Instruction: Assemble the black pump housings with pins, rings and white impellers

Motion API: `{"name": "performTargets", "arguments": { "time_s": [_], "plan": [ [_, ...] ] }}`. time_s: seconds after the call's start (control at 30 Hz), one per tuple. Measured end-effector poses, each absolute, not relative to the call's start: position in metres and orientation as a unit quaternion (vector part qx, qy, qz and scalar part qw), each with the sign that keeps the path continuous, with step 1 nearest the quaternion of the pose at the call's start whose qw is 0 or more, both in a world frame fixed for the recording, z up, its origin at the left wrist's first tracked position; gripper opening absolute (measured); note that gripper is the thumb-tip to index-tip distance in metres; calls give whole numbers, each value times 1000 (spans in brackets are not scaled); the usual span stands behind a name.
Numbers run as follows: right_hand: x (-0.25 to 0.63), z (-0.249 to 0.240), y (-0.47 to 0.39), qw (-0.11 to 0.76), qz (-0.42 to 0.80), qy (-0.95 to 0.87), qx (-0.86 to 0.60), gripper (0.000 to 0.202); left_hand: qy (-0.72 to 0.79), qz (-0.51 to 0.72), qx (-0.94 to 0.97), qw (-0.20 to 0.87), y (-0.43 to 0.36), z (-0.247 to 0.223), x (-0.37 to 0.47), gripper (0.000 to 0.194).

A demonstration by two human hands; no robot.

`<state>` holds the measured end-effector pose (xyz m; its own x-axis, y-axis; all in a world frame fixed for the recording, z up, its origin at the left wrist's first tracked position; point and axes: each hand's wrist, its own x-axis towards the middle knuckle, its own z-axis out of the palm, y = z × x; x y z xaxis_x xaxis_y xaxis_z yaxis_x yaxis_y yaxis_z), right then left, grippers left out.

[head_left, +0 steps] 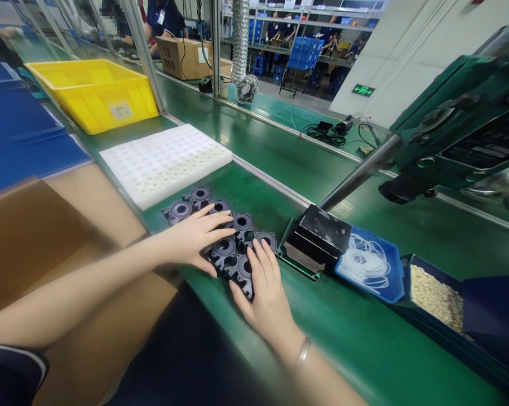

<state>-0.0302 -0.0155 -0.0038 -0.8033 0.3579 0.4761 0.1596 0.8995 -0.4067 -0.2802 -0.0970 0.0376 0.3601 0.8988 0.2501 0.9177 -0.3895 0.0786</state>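
Observation:
Two rows of black round plastic housings (224, 246), each with a hole in its middle, sit close together on the green bench. Across the middle of the rows lies my left hand (197, 235), its fingers spread over the tops and its thumb near the front edge. My right hand (266, 290) rests at the right end of the rows. Its fingers reach over the end housings, with the thumb apart at the near side. Both palms hide some of the housings.
Left of the housings is a white foam tray (165, 160) with rows of holes; a yellow bin (97, 93) stands behind it. Rightward are a press with a black block (322, 228), a blue tray of clear tubing (364, 262) and a bin of small beige pieces (436, 293). An open carton (68, 237) is at left.

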Motion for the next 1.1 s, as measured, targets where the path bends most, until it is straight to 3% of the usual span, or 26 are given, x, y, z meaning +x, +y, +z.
{"name": "performTargets", "arguments": {
  "time_s": [0.2,0.43,0.57,0.73,0.9,1.1],
  "plan": [
    [-29,-4,-14,285,176,-933,-132,72,-551,-146,-819,70,-109,26,-258,81],
    [-29,-7,-12,287,179,-932,-128,72,-534,-208,-796,197,-117,-4,-244,80],
    [-30,-8,-12,293,177,-932,-123,73,-525,-216,-796,210,-118,-11,-247,73],
    [-30,-8,-13,288,172,-933,-131,72,-564,-253,-774,134,-118,7,-253,81],
    [-30,-8,-13,288,170,-933,-131,71,-646,-232,-727,15,-90,53,-259,44],
    [-30,-8,-14,289,173,-933,-130,69,-587,-131,-783,-160,-52,66,-277,46]
  ]
}}
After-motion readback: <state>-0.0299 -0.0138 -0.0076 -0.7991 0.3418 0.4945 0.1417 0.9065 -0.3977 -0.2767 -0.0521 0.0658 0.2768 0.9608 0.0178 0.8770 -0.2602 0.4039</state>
